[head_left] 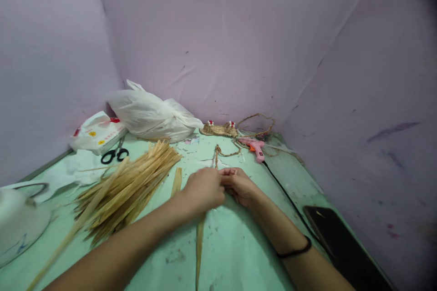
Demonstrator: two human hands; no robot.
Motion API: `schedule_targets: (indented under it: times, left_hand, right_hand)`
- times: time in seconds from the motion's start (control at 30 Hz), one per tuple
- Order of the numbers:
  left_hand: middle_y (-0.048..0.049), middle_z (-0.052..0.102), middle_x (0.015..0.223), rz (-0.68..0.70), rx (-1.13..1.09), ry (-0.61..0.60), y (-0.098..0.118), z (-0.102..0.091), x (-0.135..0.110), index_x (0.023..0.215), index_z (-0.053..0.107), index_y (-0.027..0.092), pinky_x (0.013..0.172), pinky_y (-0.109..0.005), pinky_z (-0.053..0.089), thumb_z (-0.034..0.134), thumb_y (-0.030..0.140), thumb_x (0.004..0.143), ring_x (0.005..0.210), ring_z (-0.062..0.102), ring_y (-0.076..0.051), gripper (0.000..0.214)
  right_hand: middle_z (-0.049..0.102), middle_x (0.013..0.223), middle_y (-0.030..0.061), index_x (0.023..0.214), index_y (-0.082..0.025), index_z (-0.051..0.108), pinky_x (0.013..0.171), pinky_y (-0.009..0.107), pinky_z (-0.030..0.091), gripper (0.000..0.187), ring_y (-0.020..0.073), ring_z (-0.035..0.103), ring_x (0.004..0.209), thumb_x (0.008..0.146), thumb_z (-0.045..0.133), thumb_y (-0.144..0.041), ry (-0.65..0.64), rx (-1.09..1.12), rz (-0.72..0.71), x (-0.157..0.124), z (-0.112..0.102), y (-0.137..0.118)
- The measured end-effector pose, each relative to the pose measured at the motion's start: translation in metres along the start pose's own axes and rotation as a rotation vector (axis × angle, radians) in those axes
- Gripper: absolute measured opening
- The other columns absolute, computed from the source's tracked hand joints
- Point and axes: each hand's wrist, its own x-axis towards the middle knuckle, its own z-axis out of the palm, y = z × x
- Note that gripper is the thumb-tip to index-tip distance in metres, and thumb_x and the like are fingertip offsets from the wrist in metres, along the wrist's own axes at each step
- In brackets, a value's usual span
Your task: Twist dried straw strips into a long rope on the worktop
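My left hand (205, 193) and my right hand (238, 185) meet at the middle of the table, fingers closed in a pinch at the near end of a twisted straw cord (216, 158). The cord runs away from the fingers, then loops off to the right. Below my left hand, a flat dried leaf strip (200, 250) trails toward the front edge; the fingers hide its upper end. Another short strip (176, 182) lies just left of that hand. Farther left rests a thick bundle of dried leaf strips (133, 186).
Around the work lie black-handled scissors (114, 156), a tissue pack (99, 134), a tied white plastic bag (153, 116), a woven straw piece with beads (218, 130), a pink glue gun (256, 148) with its black cable, a dark phone (341, 241) and a white bowl-shaped object (20, 225).
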Motion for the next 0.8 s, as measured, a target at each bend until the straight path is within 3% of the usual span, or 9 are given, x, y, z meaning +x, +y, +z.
schedule_targets:
  times: [0.07,0.13,0.2,0.3,0.4,0.6,0.7,0.8]
  left_hand:
    - [-0.0065,0.057,0.054,-0.045,-0.113,0.112,-0.012,-0.012,0.011,0.061,0.061,0.011,0.05,-0.023,0.035,0.051,0.032,0.066,0.055,0.053,-0.016,0.024]
    - [-0.0026,0.056,0.052,-0.173,-0.396,0.139,-0.022,-0.017,0.022,0.069,0.061,0.011,0.042,-0.02,0.031,0.05,0.027,0.066,0.042,0.046,-0.009,0.019]
    - [-0.0011,0.057,0.055,-0.272,-0.69,-0.004,-0.027,-0.014,0.029,0.072,0.059,0.011,0.036,-0.018,0.026,0.051,0.019,0.063,0.036,0.04,-0.006,0.015]
    - [-0.0019,0.057,0.055,-0.29,-0.957,-0.278,-0.029,-0.002,0.033,0.063,0.057,0.009,0.034,-0.016,0.027,0.051,0.013,0.061,0.035,0.04,-0.004,0.007]
    - [0.0,0.05,0.044,-0.296,-0.923,-0.344,-0.027,0.004,0.033,0.056,0.055,0.009,0.033,-0.017,0.029,0.05,0.013,0.062,0.034,0.04,-0.005,0.008]
    - [0.0045,0.033,0.029,-0.317,-0.496,-0.134,-0.025,0.01,0.034,0.044,0.045,0.014,0.032,-0.021,0.019,0.051,0.013,0.055,0.028,0.03,-0.007,0.013]
    - [0.0072,0.026,0.03,-0.222,-0.538,-0.031,-0.027,0.016,0.034,0.043,0.042,0.015,0.034,-0.021,0.014,0.052,0.01,0.052,0.031,0.024,-0.005,0.014]
    - [0.0071,0.024,0.029,-0.237,-0.613,-0.062,-0.025,0.018,0.031,0.04,0.036,0.016,0.035,-0.021,0.014,0.052,0.011,0.053,0.031,0.022,-0.005,0.021]
  right_hand:
    - [0.044,0.04,-0.0057,0.055,-0.011,0.055,0.035,0.019,0.008,0.011,-0.0001,0.022,0.033,0.049,0.063,-0.016,-0.042,0.008,0.004,0.001,-0.002,0.0]
    - [0.046,0.041,-0.0047,0.056,-0.01,0.057,0.035,0.019,0.008,0.011,-0.0001,0.023,0.033,0.051,0.064,-0.017,-0.07,0.009,-0.001,0.001,-0.003,0.0]
    - [0.045,0.041,-0.0047,0.057,-0.01,0.058,0.035,0.018,0.008,0.011,0.0,0.024,0.033,0.053,0.064,-0.018,-0.089,0.0,-0.015,0.0,-0.004,0.0]
    - [0.049,0.044,-0.0028,0.059,-0.01,0.059,0.035,0.017,0.012,0.011,0.0008,0.029,0.034,0.054,0.062,-0.019,-0.109,-0.013,-0.033,0.0,-0.005,0.0]
    - [0.057,0.053,0.0009,0.059,-0.01,0.059,0.04,0.017,0.024,0.009,0.0041,0.041,0.042,0.054,0.06,-0.018,-0.099,-0.097,-0.083,0.004,-0.006,0.002]
    - [0.062,0.057,0.0039,0.061,-0.012,0.064,0.047,0.019,0.03,0.012,0.0104,0.049,0.053,0.06,0.053,-0.017,0.114,-0.749,-0.296,0.008,-0.004,0.009]
    - [0.064,0.059,0.0053,0.064,-0.014,0.067,0.048,0.021,0.03,0.015,0.0124,0.052,0.054,0.062,0.053,-0.019,0.252,-1.023,-0.3,-0.004,0.0,0.0]
    - [0.066,0.06,0.0071,0.063,-0.017,0.069,0.047,0.022,0.028,0.016,0.0138,0.054,0.054,0.063,0.054,-0.022,0.343,-1.2,-0.25,-0.018,0.005,-0.012]
